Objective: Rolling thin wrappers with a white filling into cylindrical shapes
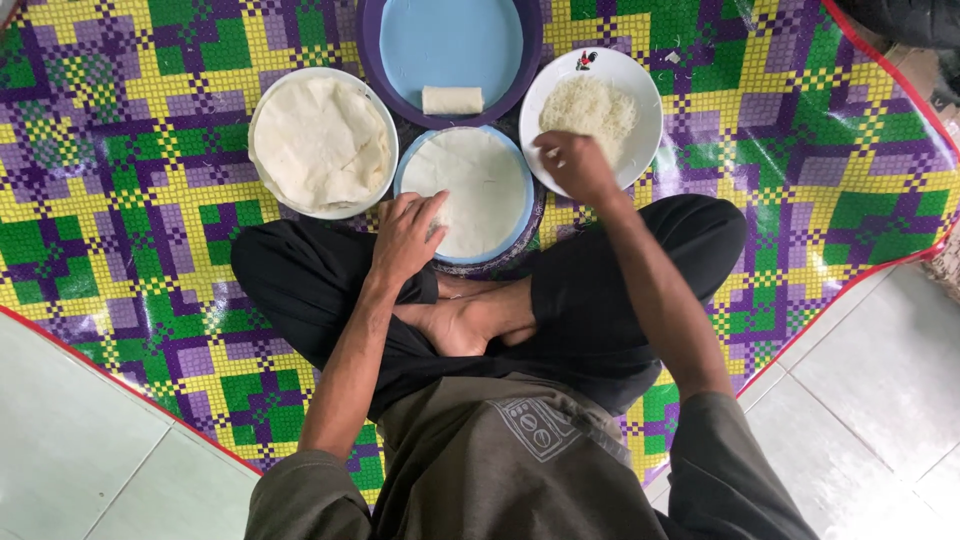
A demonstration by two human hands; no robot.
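Head view: left hand (pixel 405 235) open, flat on round wrapper (pixel 478 190); right hand (pixel 575 165) pinching shredded filling (pixel 590 108) at white plate's (pixel 645 135) near rim.

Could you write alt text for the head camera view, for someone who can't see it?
Seen from above, a person sits cross-legged on a colourful checked mat, left hand resting on a round wrapper on a blue plate, right hand reaching into a white plate of shredded filling. A plate of stacked wrappers and a tray with one finished roll lie nearby.
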